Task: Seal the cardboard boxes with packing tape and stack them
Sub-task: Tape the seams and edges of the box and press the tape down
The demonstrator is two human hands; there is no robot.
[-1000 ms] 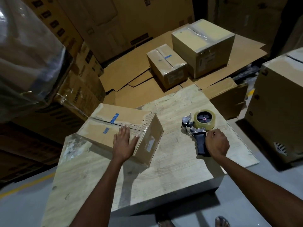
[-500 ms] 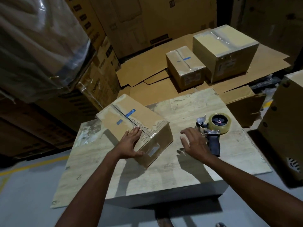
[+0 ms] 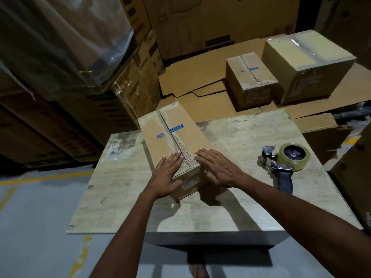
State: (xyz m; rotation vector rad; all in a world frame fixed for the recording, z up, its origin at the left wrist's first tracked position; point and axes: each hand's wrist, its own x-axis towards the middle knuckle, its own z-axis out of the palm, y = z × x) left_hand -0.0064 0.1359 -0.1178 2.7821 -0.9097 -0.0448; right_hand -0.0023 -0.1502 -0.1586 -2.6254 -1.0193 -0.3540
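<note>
A small cardboard box [image 3: 176, 129] with a blue label lies on the pale wooden table [image 3: 230, 207], its top seam running away from me and untaped. My left hand [image 3: 167, 175] lies flat on the near left flap, fingers straight. My right hand [image 3: 218, 167] lies flat on the near right flap and corner. A tape dispenser [image 3: 285, 163] with a clear tape roll rests on the table to the right, untouched.
Two taped boxes, a small one [image 3: 251, 79] and a larger one [image 3: 307, 65], stand on flattened cardboard beyond the table. Tall cartons and plastic-wrapped stock [image 3: 60, 41] rise at the left. Another carton [image 3: 357, 173] stands at the right edge. Grey floor with yellow lines lies left.
My right hand let go of the tape dispenser and moved left onto the box. The box turned so that its seam points away from me. My left hand stayed on it.
</note>
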